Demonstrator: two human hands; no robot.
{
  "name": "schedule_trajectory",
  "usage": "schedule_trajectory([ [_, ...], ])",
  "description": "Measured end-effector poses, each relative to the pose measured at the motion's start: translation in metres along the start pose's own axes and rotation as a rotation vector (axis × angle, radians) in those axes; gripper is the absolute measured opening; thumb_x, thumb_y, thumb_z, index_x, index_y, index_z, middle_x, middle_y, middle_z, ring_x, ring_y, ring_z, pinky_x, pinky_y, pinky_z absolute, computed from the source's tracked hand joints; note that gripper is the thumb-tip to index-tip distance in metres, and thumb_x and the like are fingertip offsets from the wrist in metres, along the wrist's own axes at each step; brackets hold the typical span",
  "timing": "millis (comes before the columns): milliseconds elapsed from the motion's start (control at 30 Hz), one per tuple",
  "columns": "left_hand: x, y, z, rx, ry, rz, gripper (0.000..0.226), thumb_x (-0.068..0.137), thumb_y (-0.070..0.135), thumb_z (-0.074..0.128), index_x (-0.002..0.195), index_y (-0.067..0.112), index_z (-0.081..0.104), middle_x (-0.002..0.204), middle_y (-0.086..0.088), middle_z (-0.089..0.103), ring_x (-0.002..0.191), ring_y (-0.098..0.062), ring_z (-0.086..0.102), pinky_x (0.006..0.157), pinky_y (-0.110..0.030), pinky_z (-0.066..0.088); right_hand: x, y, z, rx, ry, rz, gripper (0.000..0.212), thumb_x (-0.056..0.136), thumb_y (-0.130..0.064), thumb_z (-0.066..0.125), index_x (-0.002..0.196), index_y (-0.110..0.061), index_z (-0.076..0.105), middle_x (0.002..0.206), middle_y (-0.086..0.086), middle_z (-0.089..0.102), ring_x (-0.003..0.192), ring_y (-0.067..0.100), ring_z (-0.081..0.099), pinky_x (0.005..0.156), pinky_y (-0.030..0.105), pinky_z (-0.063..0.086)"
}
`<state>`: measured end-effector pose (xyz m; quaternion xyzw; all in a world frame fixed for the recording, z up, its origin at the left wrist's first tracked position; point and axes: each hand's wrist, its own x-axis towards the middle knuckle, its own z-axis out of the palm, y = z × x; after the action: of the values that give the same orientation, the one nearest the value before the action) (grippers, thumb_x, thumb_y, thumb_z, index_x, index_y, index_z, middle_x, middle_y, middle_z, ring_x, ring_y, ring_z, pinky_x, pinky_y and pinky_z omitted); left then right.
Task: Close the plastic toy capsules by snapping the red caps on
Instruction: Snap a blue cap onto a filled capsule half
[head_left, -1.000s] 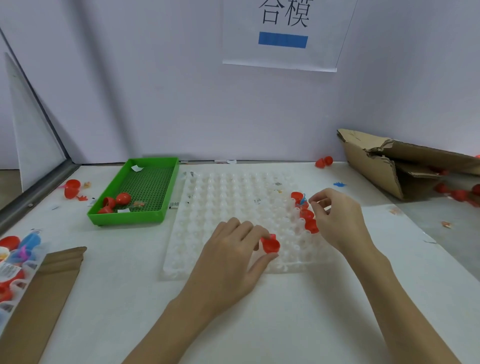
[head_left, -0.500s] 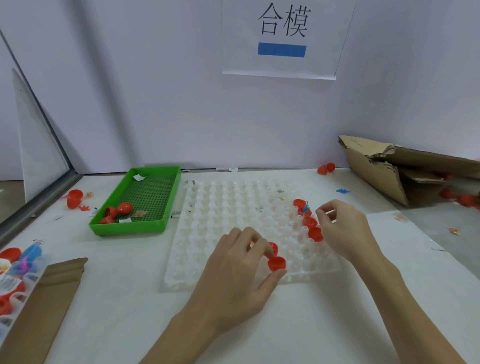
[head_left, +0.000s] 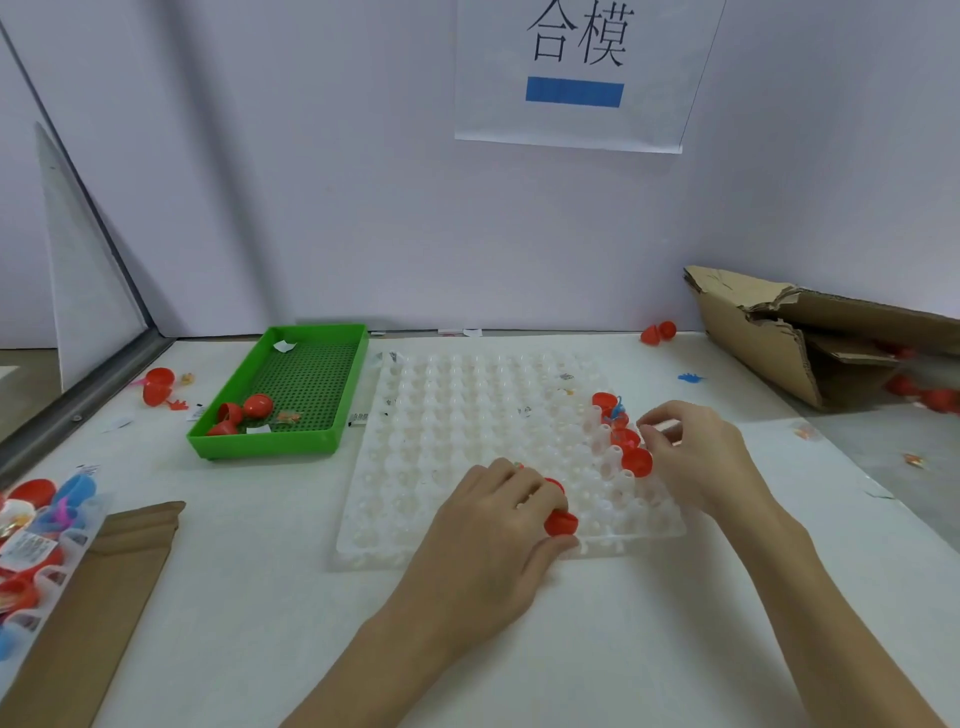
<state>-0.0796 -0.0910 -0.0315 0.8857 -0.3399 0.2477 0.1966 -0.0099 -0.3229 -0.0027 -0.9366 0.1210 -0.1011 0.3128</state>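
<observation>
Red cap (head_left: 561, 522) is pinched between left hand (head_left: 488, 540) thumb and fingers (over clear capsule tray (head_left: 467, 415)'s near edge); right hand (head_left: 696, 457), fingers curled, pinches something indistinct beside capped capsules (head_left: 635, 460).

A single head-worn camera looks forward and down from close above, the white table (head_left: 260, 571) filling the foreground and the wall at 12 o'clock.

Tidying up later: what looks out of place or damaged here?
The cardboard box at the right is torn and collapsed, with red caps spilled beside it. More loose red caps lie on the table left of the green tray.
</observation>
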Motion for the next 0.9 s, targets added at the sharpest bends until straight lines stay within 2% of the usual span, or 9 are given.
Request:
schedule_trajectory([
  [100, 0.002, -0.006, -0.005, -0.104, 0.096, -0.107, 0.008, 0.095, 0.021, 0.075, 0.102, 0.021, 0.070, 0.108, 0.008, 0.061, 0.090, -0.013, 0.061, 0.082, -0.032, 0.052, -0.005, -0.003, -0.006, 0.037, -0.022, -0.163, 0.022, 0.100, -0.006, 0.058, 0.103, -0.024, 0.070, 0.095, -0.001, 0.066, 0.074, 0.004, 0.060, 0.050, 0.010, 0.043],
  [300, 0.002, -0.032, -0.018, -0.178, 0.149, -0.365, 0.008, 0.097, 0.017, 0.071, 0.102, 0.022, 0.066, 0.113, 0.015, 0.055, 0.091, -0.012, 0.065, 0.078, -0.038, 0.056, -0.007, -0.001, -0.018, -0.006, -0.079, -0.208, 0.014, 0.098, -0.013, 0.063, 0.096, -0.025, 0.069, 0.093, -0.012, 0.067, 0.080, 0.002, 0.062, 0.061, 0.011, 0.041],
  [433, 0.000, -0.034, -0.016, -0.191, 0.116, -0.345, 0.012, 0.096, 0.013, 0.069, 0.100, 0.024, 0.065, 0.113, 0.019, 0.058, 0.098, -0.006, 0.064, 0.083, -0.032, 0.054, -0.007, -0.001, -0.019, -0.120, -0.170, -0.224, 0.014, 0.097, -0.018, 0.064, 0.107, -0.028, 0.066, 0.102, -0.011, 0.063, 0.083, 0.002, 0.061, 0.062, 0.010, 0.041],
  [500, 0.000, -0.032, -0.014, -0.207, 0.113, -0.311, 0.013, 0.095, 0.014, 0.069, 0.098, 0.025, 0.065, 0.113, 0.021, 0.059, 0.103, -0.002, 0.064, 0.083, -0.025, 0.053, -0.008, -0.004, -0.015, -0.123, -0.149, -0.230, 0.017, 0.095, -0.017, 0.066, 0.107, -0.029, 0.066, 0.098, -0.012, 0.062, 0.081, 0.004, 0.062, 0.060, 0.010, 0.041],
  [567, 0.001, -0.029, -0.013, -0.232, 0.123, -0.296, 0.014, 0.095, 0.014, 0.070, 0.097, 0.027, 0.065, 0.113, 0.022, 0.059, 0.104, 0.001, 0.064, 0.083, -0.016, 0.049, -0.008, -0.004, -0.011, -0.116, -0.097, -0.224, 0.015, 0.093, -0.015, 0.070, 0.098, -0.030, 0.068, 0.099, -0.007, 0.065, 0.083, 0.008, 0.062, 0.064, 0.015, 0.043],
  [667, 0.003, -0.026, -0.014, -0.260, 0.151, -0.293, 0.010, 0.095, 0.015, 0.070, 0.098, 0.024, 0.068, 0.112, 0.021, 0.061, 0.099, 0.000, 0.065, 0.082, -0.011, 0.047, -0.007, -0.005, -0.011, -0.104, -0.036, -0.222, 0.010, 0.093, -0.017, 0.071, 0.096, -0.027, 0.070, 0.103, -0.002, 0.069, 0.084, 0.009, 0.062, 0.065, 0.017, 0.044],
  [767, 0.005, -0.026, -0.015, -0.359, 0.194, -0.326, 0.011, 0.094, 0.009, 0.072, 0.096, 0.020, 0.071, 0.110, 0.018, 0.066, 0.094, -0.004, 0.068, 0.080, -0.015, 0.052, -0.011, -0.010, -0.016, -0.029, 0.055, -0.291, 0.008, 0.094, -0.018, 0.071, 0.102, -0.021, 0.072, 0.102, -0.001, 0.069, 0.081, 0.005, 0.064, 0.064, 0.011, 0.043],
  [833, 0.006, -0.026, -0.015, -0.432, 0.212, -0.369, 0.015, 0.092, 0.005, 0.074, 0.096, 0.018, 0.072, 0.109, 0.016, 0.068, 0.090, -0.007, 0.070, 0.078, -0.022, 0.056, -0.020, -0.020, -0.017, 0.084, 0.099, -0.361, 0.010, 0.093, -0.013, 0.070, 0.097, -0.022, 0.072, 0.097, -0.004, 0.070, 0.080, -0.001, 0.065, 0.063, 0.009, 0.046],
  [900, 0.006, -0.027, -0.014, -0.453, 0.213, -0.386, 0.019, 0.091, 0.003, 0.074, 0.099, 0.019, 0.071, 0.108, 0.015, 0.068, 0.090, -0.008, 0.071, 0.079, -0.025, 0.058, -0.033, -0.036, -0.014, 0.238, 0.061, -0.417, 0.018, 0.092, -0.007, 0.069, 0.091, -0.025, 0.072, 0.091, -0.008, 0.073, 0.079, -0.003, 0.067, 0.066, 0.012, 0.051],
])
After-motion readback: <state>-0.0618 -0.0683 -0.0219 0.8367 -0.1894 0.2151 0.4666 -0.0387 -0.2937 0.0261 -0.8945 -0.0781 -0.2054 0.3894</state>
